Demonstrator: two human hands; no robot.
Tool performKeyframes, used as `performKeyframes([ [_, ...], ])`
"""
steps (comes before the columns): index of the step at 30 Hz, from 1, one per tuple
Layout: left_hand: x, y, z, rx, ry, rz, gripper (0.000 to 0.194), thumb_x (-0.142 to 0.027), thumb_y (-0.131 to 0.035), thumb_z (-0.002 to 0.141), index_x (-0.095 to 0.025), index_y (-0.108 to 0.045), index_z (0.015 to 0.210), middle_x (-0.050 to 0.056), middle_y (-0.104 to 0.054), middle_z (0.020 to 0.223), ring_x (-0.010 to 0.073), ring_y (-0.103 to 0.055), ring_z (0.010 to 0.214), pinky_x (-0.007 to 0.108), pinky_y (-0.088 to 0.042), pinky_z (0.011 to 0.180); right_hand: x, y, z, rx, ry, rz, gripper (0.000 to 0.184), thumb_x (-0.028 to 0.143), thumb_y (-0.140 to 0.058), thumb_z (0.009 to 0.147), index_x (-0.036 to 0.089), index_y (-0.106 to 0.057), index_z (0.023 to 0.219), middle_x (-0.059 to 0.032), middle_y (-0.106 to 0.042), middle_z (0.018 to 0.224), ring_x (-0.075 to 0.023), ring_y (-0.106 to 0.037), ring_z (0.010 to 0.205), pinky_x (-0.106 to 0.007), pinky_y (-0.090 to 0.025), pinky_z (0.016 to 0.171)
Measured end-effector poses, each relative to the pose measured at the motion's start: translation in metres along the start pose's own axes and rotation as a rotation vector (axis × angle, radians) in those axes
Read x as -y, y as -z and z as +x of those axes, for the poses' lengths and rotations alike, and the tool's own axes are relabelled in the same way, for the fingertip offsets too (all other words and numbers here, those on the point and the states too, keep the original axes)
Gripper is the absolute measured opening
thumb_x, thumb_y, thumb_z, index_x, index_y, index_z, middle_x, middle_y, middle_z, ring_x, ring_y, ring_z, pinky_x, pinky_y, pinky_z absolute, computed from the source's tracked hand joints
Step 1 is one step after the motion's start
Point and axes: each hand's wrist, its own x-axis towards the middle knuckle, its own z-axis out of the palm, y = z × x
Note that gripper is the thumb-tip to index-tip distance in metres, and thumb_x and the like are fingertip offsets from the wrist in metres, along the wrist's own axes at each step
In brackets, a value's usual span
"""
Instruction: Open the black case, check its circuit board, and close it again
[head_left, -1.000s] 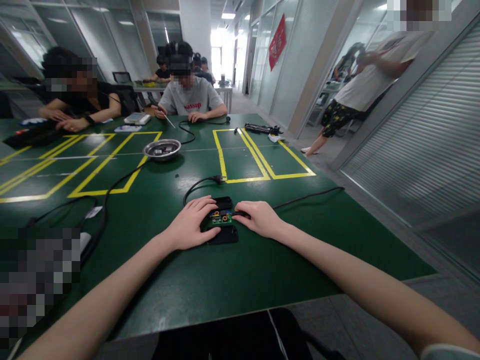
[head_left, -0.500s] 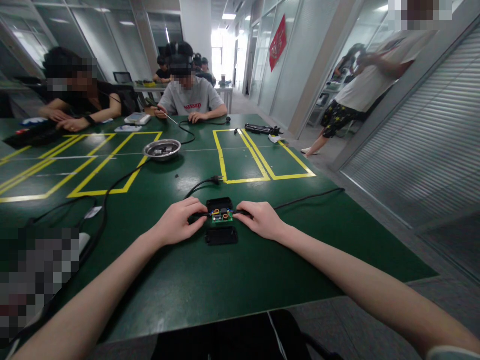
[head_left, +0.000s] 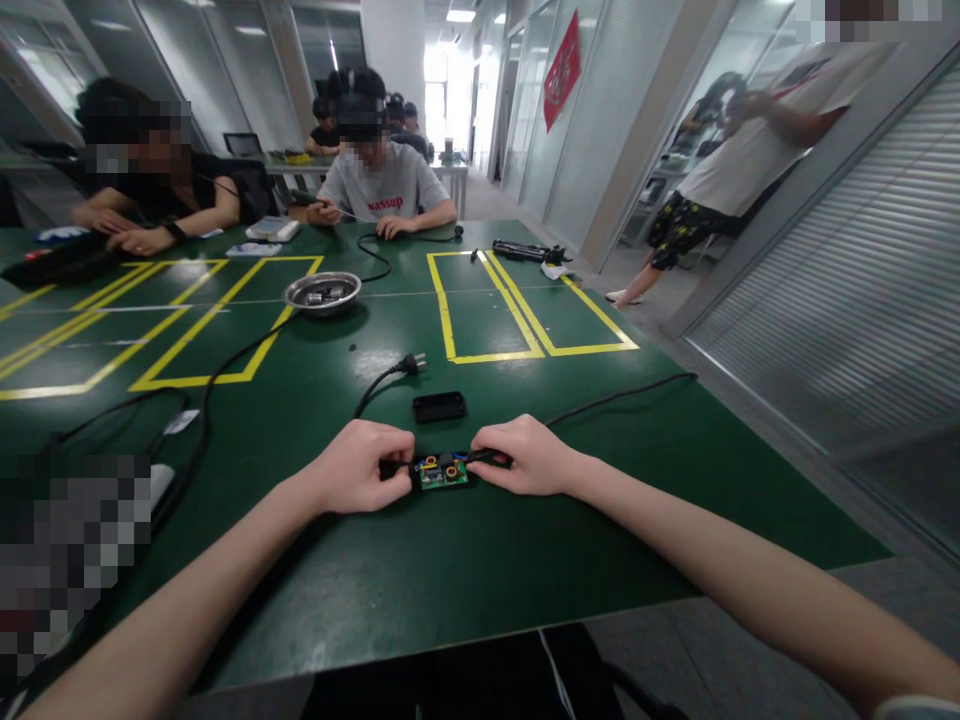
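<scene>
Between my hands is a small green circuit board (head_left: 443, 474) with copper-wound coils and coloured wires. It lies over the near black plastic case half, whose dark edge shows around it; whether it is fully seated I cannot tell. My left hand (head_left: 365, 466) pinches the black cable at the board's left end. On the opposite side my right hand (head_left: 527, 456) grips the other black cable (head_left: 489, 457) close to the board. Beyond the board sits a second black case half (head_left: 439, 406), open side up. A black power plug (head_left: 411, 364) on its cord rests behind my left hand.
A metal bowl (head_left: 322, 293) with small metal parts stands farther back on the green table (head_left: 517, 570). Yellow tape (head_left: 450, 330) marks rectangles. A folded black tripod (head_left: 529, 252) lies at the far right. Two people sit across the table; another stands at right.
Both hands have brought the circuit board toward me, from beside the far case half onto the near one. The power plug has shifted left with its cord.
</scene>
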Motion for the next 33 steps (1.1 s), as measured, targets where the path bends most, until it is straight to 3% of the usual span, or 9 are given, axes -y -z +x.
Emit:
performKeyframes([
  [6, 0.001, -0.001, 0.002, 0.018, 0.025, 0.054, 0.011, -0.022, -0.053, 0.078, -0.02, -0.055, 0.067, -0.004, -0.052, 0.057, 0.0113, -0.047, 0.049, 0.022, -0.033, 0.052, 0.0, 0.007, 0.0, 0.013, -0.03, -0.03, 0.016, 0.032, -0.064, 0.096, 0.019, -0.068, 0.087, -0.0011, -0.07, 0.072, -0.0139, -0.062, 0.062, -0.025, -0.036, 0.058],
  [11, -0.001, -0.003, 0.002, 0.012, 0.015, 0.044, 0.013, -0.023, -0.053, 0.077, -0.02, -0.052, 0.064, -0.004, -0.052, 0.056, 0.0114, -0.047, 0.05, 0.023, -0.033, 0.052, -0.003, 0.01, 0.0, 0.002, 0.014, -0.058, 0.029, 0.027, -0.051, 0.105, 0.018, -0.072, 0.086, -0.0034, -0.073, 0.076, -0.0151, -0.065, 0.066, -0.027, -0.04, 0.062],
  [17, -0.003, -0.003, 0.001, 0.01, 0.03, 0.092, 0.015, -0.022, -0.055, 0.078, -0.02, -0.052, 0.063, -0.003, -0.053, 0.056, 0.011, -0.047, 0.049, 0.023, -0.032, 0.052, -0.003, 0.009, 0.0, -0.003, 0.051, -0.114, 0.036, 0.027, -0.048, 0.106, 0.018, -0.072, 0.082, -0.0048, -0.071, 0.08, -0.0153, -0.064, 0.07, -0.028, -0.04, 0.063],
  [28, 0.006, 0.001, 0.003, -0.022, -0.005, 0.183, 0.021, -0.027, -0.053, 0.091, -0.019, -0.065, 0.076, 0.0, -0.062, 0.078, 0.0108, -0.054, 0.057, 0.023, -0.039, 0.054, -0.019, 0.002, 0.005, 0.016, -0.22, -0.203, 0.03, 0.027, -0.049, 0.107, 0.019, -0.065, 0.082, -0.0037, -0.069, 0.078, -0.0165, -0.063, 0.072, -0.027, -0.037, 0.066],
  [33, 0.003, -0.004, 0.005, -0.045, 0.002, 0.205, 0.02, -0.025, -0.054, 0.089, -0.019, -0.062, 0.071, -0.001, -0.061, 0.072, 0.0111, -0.053, 0.055, 0.024, -0.039, 0.054, -0.015, 0.0, 0.006, -0.017, -0.181, -0.227, 0.032, 0.027, -0.049, 0.106, 0.019, -0.065, 0.079, -0.0043, -0.069, 0.076, -0.0171, -0.062, 0.072, -0.028, -0.039, 0.065],
])
